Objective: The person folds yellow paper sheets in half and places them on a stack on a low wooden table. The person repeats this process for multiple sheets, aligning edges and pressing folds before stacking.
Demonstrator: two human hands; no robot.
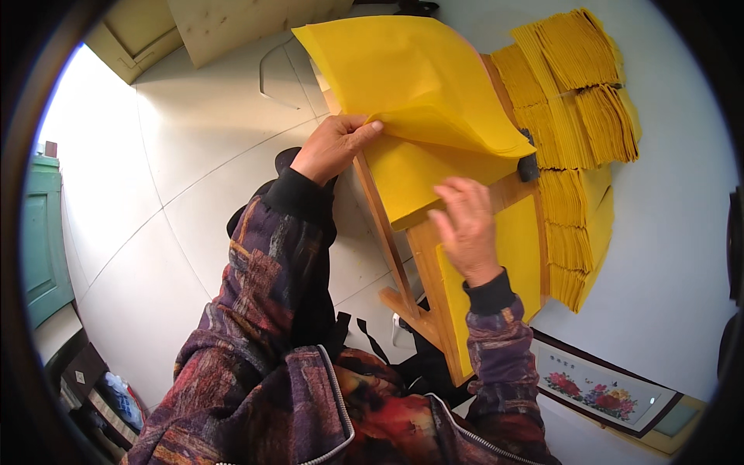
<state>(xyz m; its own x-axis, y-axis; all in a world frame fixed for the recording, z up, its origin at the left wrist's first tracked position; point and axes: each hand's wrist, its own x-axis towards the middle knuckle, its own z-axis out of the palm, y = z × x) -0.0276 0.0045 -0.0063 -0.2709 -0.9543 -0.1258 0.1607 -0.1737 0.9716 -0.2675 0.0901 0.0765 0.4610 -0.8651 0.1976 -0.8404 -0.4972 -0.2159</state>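
1. Yellow sheets (411, 70) lie across the far end of a wooden bench (434, 287), their near edge lifted and curling above a matching yellow layer (418, 178).
2. At the left corner of that raised edge, the left hand (337, 147) pinches the sheets, its thumb extended to the right along them; the other fingertips are hard to make out.
3. The left forearm slants up from the lower edge, reaching farther forward than the right one, its dark cuff (301, 198) snug at the wrist.
4. Free of any grip, the right hand (469, 225) has its back upward, fingers loosely bent and thumb apart, near the layer's lower edge. It is slightly blurred; whether it touches anything cannot be told.
5. Below the right hand lies a second yellow pile (515, 240).
6. A dark block (528, 167) sits at the sheets' right corner, beside folded yellow bundles (589, 124).
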